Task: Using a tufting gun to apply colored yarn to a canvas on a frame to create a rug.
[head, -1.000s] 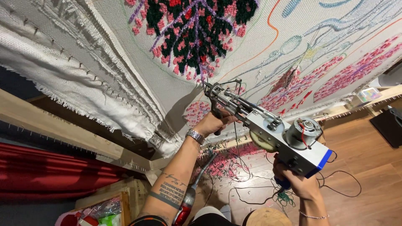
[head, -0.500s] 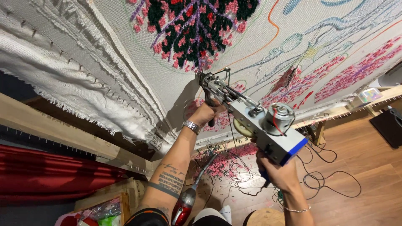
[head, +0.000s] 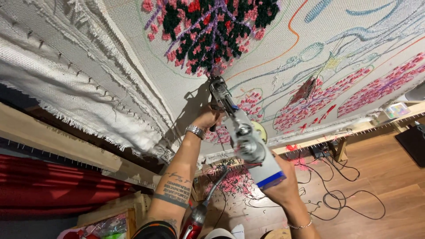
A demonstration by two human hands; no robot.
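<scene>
White backing cloth (head: 310, 26) stretched on a wooden frame (head: 57, 141) fills most of my view, with coloured outlines drawn across it and several tufted patches. One big patch of black, red, pink and purple yarn (head: 212, 31) sits near the top; I count at least three smaller pink patches (head: 310, 104) toward the right. The cloth's frayed left edge (head: 88, 110) folds over the frame, pinned by a row of small nails. Below the frame's lower bar (head: 318, 144) the wooden floor (head: 385, 177) lies open to the right, crossed by loose black cables (head: 345, 199) and scattered with pink yarn clippings (head: 230, 181). A red curtain (head: 48, 194) hangs at the lower left.

I hold one tufting gun (head: 243, 132), its tip pressed to the cloth right at the lower edge of the big patch. My left hand (head: 208, 119) is raised, forearm reaching up, a metal watch (head: 195, 131) on the wrist, fingers wrapped tight around the gun's front handle. My right hand (head: 279, 186) sits lower, behind the gun's blue-edged rear block, clasped on the back grip, a thin bracelet (head: 301, 225) on the wrist. A red tool with a grey neck (head: 199, 217) stands just beside my left elbow.
</scene>
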